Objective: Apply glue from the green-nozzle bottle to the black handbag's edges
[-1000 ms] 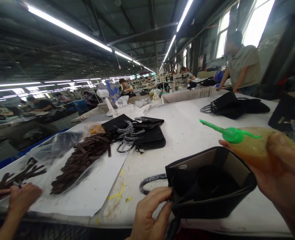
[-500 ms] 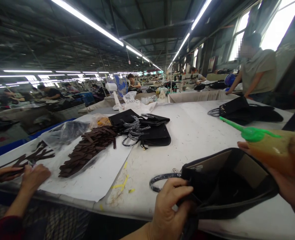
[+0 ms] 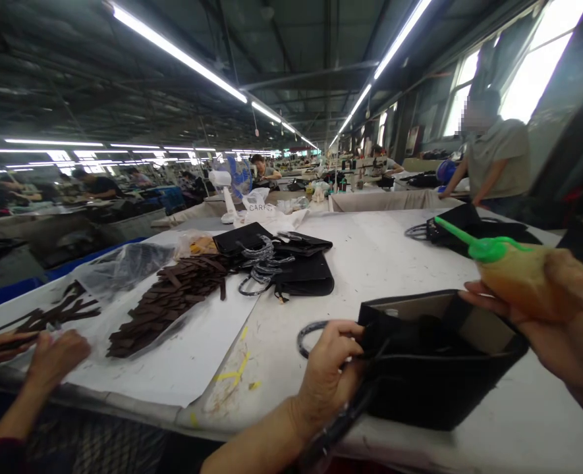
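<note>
A black handbag (image 3: pixel 434 388) stands open-topped on the white table in front of me, its pale lining showing. My left hand (image 3: pixel 333 365) pinches the bag's left upper edge, fingers curled over the rim. One wrapped handle loops out beyond that hand, and another hangs toward me. In my right hand (image 3: pixel 562 309) is a squeeze bottle (image 3: pixel 518 273) with a green cap and long nozzle, partly filled with amber liquid. The bottle is tilted, its nozzle pointing up and left. Some right fingers are near the bag's far right rim; I cannot tell whether they touch it.
Several black bags (image 3: pixel 291 263) with plastic-wrapped handles lie mid-table, beside a heap of dark brown strips (image 3: pixel 167 303) on plastic. At the left, a co-worker's hands (image 3: pixel 58 355) handle strips. More black bags (image 3: pixel 473 227) lie at the far right, near a standing person (image 3: pixel 499 151).
The black bag has turned more upright, so its front side now shows. My left hand has shifted slightly up, and the right hand with the bottle has moved a little left.
</note>
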A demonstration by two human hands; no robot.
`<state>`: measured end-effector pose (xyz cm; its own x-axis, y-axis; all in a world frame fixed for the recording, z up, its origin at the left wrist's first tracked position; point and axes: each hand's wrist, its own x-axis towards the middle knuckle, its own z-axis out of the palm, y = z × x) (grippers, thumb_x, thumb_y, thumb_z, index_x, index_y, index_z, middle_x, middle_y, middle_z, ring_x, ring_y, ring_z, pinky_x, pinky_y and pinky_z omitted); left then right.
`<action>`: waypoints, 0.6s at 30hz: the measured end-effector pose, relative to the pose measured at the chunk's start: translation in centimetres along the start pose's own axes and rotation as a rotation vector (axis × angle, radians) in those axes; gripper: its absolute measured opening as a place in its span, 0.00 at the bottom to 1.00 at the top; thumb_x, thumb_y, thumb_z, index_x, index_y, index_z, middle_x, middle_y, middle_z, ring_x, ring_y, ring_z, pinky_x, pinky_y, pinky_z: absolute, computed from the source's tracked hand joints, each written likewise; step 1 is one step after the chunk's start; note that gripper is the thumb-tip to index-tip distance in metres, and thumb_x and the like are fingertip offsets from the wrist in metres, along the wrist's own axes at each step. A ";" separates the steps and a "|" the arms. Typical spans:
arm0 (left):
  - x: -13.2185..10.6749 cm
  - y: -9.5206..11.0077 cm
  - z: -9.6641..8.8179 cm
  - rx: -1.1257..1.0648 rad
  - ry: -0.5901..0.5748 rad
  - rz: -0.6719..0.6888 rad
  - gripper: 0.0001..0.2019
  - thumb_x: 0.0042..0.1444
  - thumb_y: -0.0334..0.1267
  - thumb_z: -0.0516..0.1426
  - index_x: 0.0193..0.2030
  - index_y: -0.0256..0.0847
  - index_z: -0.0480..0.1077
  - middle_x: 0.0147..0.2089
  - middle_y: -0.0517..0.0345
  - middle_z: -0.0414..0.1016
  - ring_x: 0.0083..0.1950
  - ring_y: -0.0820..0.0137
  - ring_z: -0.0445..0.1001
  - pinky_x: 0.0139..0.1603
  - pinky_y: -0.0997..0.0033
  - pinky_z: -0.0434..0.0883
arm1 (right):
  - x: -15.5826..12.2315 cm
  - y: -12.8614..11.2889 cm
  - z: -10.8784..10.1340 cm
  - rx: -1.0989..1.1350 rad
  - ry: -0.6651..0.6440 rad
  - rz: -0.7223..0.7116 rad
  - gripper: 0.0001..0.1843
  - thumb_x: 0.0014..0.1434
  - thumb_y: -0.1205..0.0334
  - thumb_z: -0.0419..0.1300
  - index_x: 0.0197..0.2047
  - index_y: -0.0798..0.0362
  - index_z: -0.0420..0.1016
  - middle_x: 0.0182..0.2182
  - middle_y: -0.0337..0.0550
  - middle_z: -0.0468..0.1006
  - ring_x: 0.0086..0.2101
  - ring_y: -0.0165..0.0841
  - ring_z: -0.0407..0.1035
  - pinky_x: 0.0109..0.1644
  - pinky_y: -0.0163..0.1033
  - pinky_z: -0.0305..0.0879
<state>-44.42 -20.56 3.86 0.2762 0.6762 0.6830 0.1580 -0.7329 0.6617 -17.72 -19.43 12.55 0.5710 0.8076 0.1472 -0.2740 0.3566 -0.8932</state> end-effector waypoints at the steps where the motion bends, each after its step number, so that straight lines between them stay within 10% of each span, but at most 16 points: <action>1: 1.3 0.2 -0.8 0.053 0.019 0.040 0.04 0.60 0.28 0.56 0.36 0.39 0.70 0.45 0.50 0.71 0.46 0.67 0.73 0.46 0.67 0.73 | 0.1 -0.4 0.6 0.002 -0.016 0.007 0.15 0.53 0.48 0.66 0.38 0.50 0.81 0.44 0.55 0.80 0.34 0.47 0.78 0.28 0.50 0.80; 4: 5.4 1.7 -3.1 0.238 -0.037 0.219 0.05 0.61 0.30 0.56 0.36 0.39 0.72 0.43 0.50 0.72 0.43 0.68 0.72 0.44 0.69 0.72 | 0.0 -1.5 2.9 0.043 -0.086 0.005 0.19 0.56 0.44 0.63 0.40 0.50 0.80 0.37 0.52 0.81 0.27 0.43 0.77 0.22 0.45 0.78; 9: 9.4 4.1 -4.7 0.541 -0.470 0.519 0.15 0.64 0.25 0.46 0.39 0.40 0.73 0.44 0.51 0.79 0.43 0.67 0.73 0.48 0.65 0.68 | -0.8 -1.3 6.9 0.177 -0.243 -0.123 0.17 0.60 0.45 0.60 0.44 0.49 0.75 0.44 0.44 0.80 0.44 0.42 0.77 0.43 0.50 0.80; 18: 9.4 2.0 -1.3 0.351 -0.514 0.343 0.10 0.63 0.32 0.50 0.36 0.42 0.71 0.40 0.51 0.79 0.44 0.65 0.77 0.50 0.67 0.70 | -0.4 4.3 7.6 0.011 -0.188 -0.312 0.24 0.56 0.41 0.64 0.49 0.45 0.68 0.42 0.40 0.75 0.32 0.37 0.75 0.29 0.42 0.76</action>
<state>-42.77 -15.57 11.99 0.7636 0.3453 0.5457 0.2540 -0.9375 0.2378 -25.02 -14.64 11.92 0.4769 0.7308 0.4885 -0.1181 0.6040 -0.7882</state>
